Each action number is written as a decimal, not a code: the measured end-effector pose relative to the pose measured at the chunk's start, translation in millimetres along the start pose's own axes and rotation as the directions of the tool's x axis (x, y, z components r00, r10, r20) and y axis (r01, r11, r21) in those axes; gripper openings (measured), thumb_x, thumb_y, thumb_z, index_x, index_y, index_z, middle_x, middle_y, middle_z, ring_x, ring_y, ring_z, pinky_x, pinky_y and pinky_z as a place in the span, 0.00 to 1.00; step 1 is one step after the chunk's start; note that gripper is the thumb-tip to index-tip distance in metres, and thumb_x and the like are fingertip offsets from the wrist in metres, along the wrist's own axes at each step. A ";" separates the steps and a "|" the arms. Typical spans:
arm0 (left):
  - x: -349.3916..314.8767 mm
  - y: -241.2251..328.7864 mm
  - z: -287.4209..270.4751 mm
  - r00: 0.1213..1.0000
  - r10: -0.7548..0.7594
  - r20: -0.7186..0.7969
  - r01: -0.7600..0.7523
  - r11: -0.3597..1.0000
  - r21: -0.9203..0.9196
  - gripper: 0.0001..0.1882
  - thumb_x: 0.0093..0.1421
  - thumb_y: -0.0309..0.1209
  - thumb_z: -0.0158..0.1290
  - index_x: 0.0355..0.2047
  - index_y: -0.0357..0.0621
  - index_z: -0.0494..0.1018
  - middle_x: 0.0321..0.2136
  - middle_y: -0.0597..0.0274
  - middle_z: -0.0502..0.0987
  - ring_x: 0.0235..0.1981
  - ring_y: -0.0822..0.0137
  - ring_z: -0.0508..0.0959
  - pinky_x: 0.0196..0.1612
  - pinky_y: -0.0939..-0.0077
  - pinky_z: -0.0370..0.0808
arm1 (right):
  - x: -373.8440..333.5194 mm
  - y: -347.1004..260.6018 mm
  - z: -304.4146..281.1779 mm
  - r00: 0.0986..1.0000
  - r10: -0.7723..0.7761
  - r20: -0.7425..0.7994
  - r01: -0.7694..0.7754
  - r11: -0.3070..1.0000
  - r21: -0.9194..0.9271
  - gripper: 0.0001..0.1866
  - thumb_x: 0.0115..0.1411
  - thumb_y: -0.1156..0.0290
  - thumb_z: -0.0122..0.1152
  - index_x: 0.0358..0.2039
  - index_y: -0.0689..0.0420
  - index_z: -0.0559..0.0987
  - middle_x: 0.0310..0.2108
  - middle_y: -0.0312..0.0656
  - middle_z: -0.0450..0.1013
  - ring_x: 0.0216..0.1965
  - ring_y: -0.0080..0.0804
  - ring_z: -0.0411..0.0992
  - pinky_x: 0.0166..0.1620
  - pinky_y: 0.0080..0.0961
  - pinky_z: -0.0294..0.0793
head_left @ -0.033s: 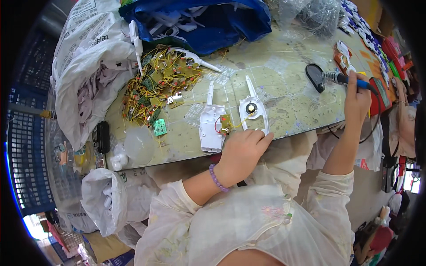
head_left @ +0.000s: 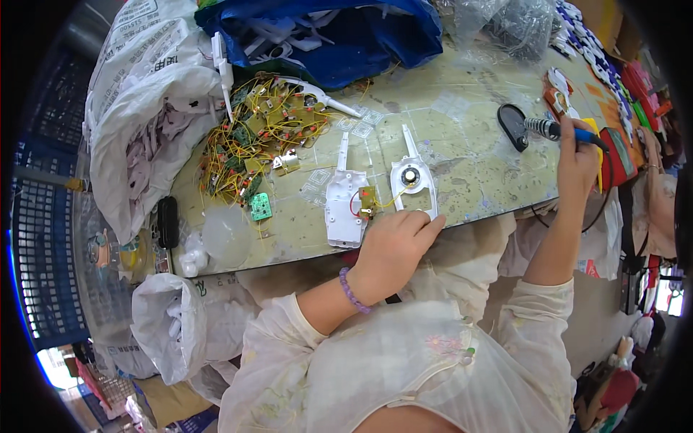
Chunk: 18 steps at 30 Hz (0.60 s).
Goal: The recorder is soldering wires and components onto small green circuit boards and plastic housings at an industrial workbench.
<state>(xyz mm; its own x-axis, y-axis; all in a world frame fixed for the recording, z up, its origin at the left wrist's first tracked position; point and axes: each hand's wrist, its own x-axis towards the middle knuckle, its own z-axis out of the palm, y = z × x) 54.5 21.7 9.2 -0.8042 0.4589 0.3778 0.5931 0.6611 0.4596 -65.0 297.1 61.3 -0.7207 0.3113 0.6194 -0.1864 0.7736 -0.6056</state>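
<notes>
My right hand (head_left: 579,155) is closed round the blue handle of a soldering iron (head_left: 583,134). The iron's front end sits in the metal coil (head_left: 540,127) of a black stand (head_left: 512,126). At the table's near edge, my left hand (head_left: 398,249) has its fingers curled together on the lower end of a white plastic shell half (head_left: 424,173), which carries a round speaker (head_left: 410,176). Left of it lies another white shell half (head_left: 345,216). A small brown circuit board (head_left: 367,200) rests on that one, with a yellow wire running to the speaker. The left fingertips are partly hidden.
Circuit boards with yellow wires (head_left: 278,115) are heaped on the left, a green board (head_left: 260,206) beside them. White sacks (head_left: 148,94) and a blue bag (head_left: 404,32) of white parts border the table. The iron's cable (head_left: 605,202) hangs over the near edge.
My right hand and the soldering iron's handle have shifted slightly left and down. The speaker shell has moved a touch to the right; my left hand keeps its place.
</notes>
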 end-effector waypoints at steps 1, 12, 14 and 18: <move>-2.0 -1.4 -1.2 0.998 -0.011 -0.061 0.009 1.000 -0.027 0.19 0.48 0.23 0.52 0.43 0.43 0.73 0.30 0.60 0.73 0.31 0.60 0.74 0.33 0.68 0.71 | -6.8 11.9 10.4 0.994 0.105 0.007 -0.103 0.958 0.266 0.16 0.57 0.64 0.63 0.38 0.63 0.74 0.23 0.33 0.67 0.24 0.17 0.61 0.30 0.14 0.61; -20.6 -8.8 -10.4 0.950 -0.064 -0.307 -0.033 0.953 -0.300 0.19 0.48 0.18 0.55 0.42 0.42 0.74 0.33 0.58 0.74 0.30 0.59 0.76 0.31 0.71 0.73 | -113.1 -82.5 43.7 0.645 0.210 0.735 -0.737 0.424 0.526 0.23 0.62 0.66 0.53 0.55 0.64 0.63 0.44 0.41 0.69 0.29 0.20 0.69 0.24 0.14 0.67; -24.3 -7.1 -13.2 0.940 -0.052 -0.338 -0.086 0.920 -0.383 0.19 0.48 0.17 0.60 0.42 0.44 0.75 0.32 0.59 0.75 0.31 0.64 0.76 0.33 0.76 0.74 | -96.1 -80.8 62.4 0.584 0.266 0.767 -0.802 0.334 0.495 0.23 0.63 0.63 0.52 0.54 0.63 0.64 0.43 0.42 0.71 0.28 0.20 0.70 0.21 0.13 0.65; -30.4 -10.0 -15.4 0.931 -0.028 -0.363 -0.130 0.906 -0.403 0.19 0.48 0.16 0.60 0.41 0.43 0.75 0.34 0.59 0.75 0.33 0.64 0.77 0.34 0.77 0.75 | -83.7 -75.7 78.7 0.300 0.242 0.923 -0.954 0.076 0.290 0.19 0.63 0.65 0.52 0.51 0.61 0.67 0.37 0.38 0.74 0.24 0.15 0.67 0.20 0.11 0.63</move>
<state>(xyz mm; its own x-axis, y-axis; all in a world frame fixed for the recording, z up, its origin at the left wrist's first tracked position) 73.6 -8.0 5.5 -0.7516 0.1933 0.6306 0.6572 0.2998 0.6915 -43.2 169.0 16.0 -0.8773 -0.2289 -0.4218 0.4798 -0.3978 -0.7820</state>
